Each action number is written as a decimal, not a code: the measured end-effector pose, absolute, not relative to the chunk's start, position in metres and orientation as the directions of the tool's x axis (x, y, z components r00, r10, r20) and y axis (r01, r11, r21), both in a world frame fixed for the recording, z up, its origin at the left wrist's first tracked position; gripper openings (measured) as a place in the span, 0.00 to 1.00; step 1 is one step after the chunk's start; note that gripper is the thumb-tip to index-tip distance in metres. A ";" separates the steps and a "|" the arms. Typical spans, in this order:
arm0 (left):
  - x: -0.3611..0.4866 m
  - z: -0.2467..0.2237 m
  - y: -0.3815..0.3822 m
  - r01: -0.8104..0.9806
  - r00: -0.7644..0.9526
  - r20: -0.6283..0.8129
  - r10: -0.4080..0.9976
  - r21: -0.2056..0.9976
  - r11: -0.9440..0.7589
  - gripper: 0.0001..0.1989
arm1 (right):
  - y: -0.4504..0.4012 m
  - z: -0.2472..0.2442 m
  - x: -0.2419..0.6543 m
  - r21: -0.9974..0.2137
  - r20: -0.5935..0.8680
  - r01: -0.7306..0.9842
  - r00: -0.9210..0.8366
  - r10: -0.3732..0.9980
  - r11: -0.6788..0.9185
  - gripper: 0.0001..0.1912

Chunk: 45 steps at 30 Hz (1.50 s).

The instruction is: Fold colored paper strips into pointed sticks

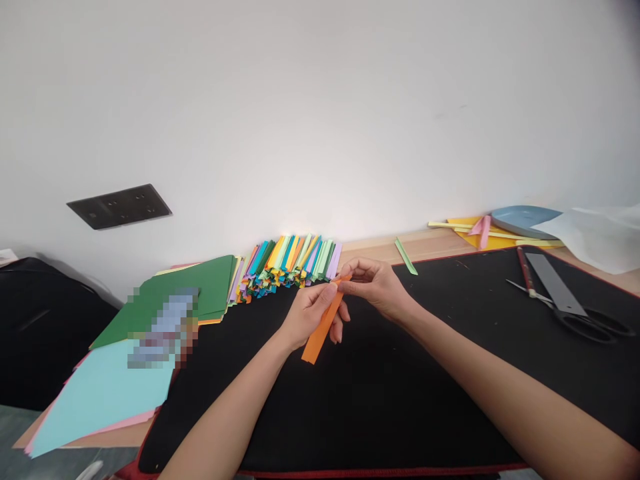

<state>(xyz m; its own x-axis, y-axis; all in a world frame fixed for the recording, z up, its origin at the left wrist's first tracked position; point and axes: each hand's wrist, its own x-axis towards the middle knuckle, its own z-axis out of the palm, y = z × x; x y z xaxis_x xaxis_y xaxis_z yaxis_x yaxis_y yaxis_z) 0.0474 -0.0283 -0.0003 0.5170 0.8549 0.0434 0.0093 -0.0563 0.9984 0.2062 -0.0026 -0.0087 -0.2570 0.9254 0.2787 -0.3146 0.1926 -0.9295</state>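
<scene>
An orange paper strip (321, 330) slants down from between my hands, above the black mat (380, 400). My left hand (311, 310) is closed round its upper part, thumb on top. At the strip's top end my right hand (367, 283) pinches the paper between thumb and fingers, touching the left thumb. Just behind the hands lies a pile of folded paper strips (287, 260) in many colours, stacked against the wall. One light green strip (406, 256) rests apart from the pile, at the mat's back edge.
Green paper sheets (210, 287) and light blue sheets (110, 393) lie at the left. On the right are scissors (590, 327), a metal ruler (555, 283) and a red-handled tool (526, 270). A blue plate (525, 217) and paper scraps (483, 230) sit at the back right.
</scene>
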 end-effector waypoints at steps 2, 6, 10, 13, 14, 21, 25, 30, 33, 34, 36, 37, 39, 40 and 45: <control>0.048 0.000 -0.028 0.014 0.504 0.047 0.862 0.998 -0.062 0.25 | -0.003 -0.009 0.206 -0.931 0.277 -0.314 -0.272 0.921 0.188 0.12; 0.048 0.000 -0.027 0.039 0.472 0.076 0.878 0.993 -0.107 0.25 | -0.004 -0.007 0.207 -0.933 0.270 -0.318 -0.301 0.915 0.171 0.11; 0.047 -0.001 -0.026 0.039 0.462 0.107 0.881 0.989 -0.140 0.25 | -0.004 -0.005 0.209 -0.940 0.237 -0.312 -0.312 0.920 0.136 0.10; 0.047 -0.001 -0.026 0.039 0.454 0.122 0.883 0.987 -0.157 0.25 | -0.004 -0.005 0.209 -0.937 0.233 -0.324 -0.310 0.922 0.128 0.11; 0.047 -0.001 -0.026 0.039 0.450 0.125 0.884 0.986 -0.160 0.25 | -0.004 -0.005 0.209 -0.936 0.234 -0.328 -0.308 0.922 0.128 0.10; 0.050 0.002 -0.029 0.057 0.408 0.144 0.902 0.982 -0.182 0.25 | -0.003 -0.007 0.210 -0.936 0.219 -0.331 -0.279 0.935 0.120 0.11; 0.053 0.004 -0.031 0.092 0.357 0.148 0.922 0.977 -0.193 0.25 | -0.003 -0.007 0.211 -0.937 0.228 -0.327 -0.301 0.926 0.124 0.11; 0.054 0.002 -0.032 0.117 0.347 0.160 0.924 0.970 -0.212 0.24 | -0.004 -0.008 0.208 -0.938 0.242 -0.324 -0.360 0.901 0.123 0.14; 0.054 0.000 -0.032 0.136 0.370 0.145 0.918 0.969 -0.207 0.24 | -0.003 -0.011 0.206 -0.941 0.230 -0.314 -0.328 0.916 0.124 0.12; 0.054 0.000 -0.032 0.142 0.374 0.140 0.917 0.968 -0.206 0.24 | -0.003 -0.012 0.206 -0.943 0.226 -0.308 -0.316 0.921 0.125 0.12; 0.054 -0.001 -0.032 0.149 0.375 0.133 0.917 0.968 -0.202 0.25 | -0.002 -0.013 0.206 -0.947 0.222 -0.295 -0.306 0.926 0.129 0.11; 0.054 -0.001 -0.033 0.151 0.374 0.128 0.918 0.969 -0.197 0.25 | -0.002 -0.013 0.206 -0.948 0.222 -0.291 -0.304 0.927 0.131 0.11; 0.055 -0.001 -0.033 0.149 0.376 0.110 0.920 0.973 -0.178 0.25 | -0.001 -0.013 0.206 -0.949 0.219 -0.285 -0.301 0.928 0.132 0.12; 0.055 0.000 -0.034 0.148 0.376 0.100 0.921 0.975 -0.166 0.25 | -0.001 -0.013 0.206 -0.951 0.216 -0.281 -0.300 0.929 0.130 0.12; 0.057 0.000 -0.034 0.135 0.370 0.057 0.927 0.984 -0.114 0.26 | -0.001 -0.012 0.207 -0.955 0.204 -0.273 -0.311 0.928 0.118 0.13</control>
<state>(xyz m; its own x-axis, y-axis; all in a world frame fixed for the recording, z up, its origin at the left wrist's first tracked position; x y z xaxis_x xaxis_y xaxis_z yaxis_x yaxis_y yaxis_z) 0.0571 -0.0343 0.0004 0.3699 0.9273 0.0571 0.1350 -0.1144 0.9842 0.2068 -0.0011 -0.0125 -0.3113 0.9281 0.2040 -0.2728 0.1184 -0.9548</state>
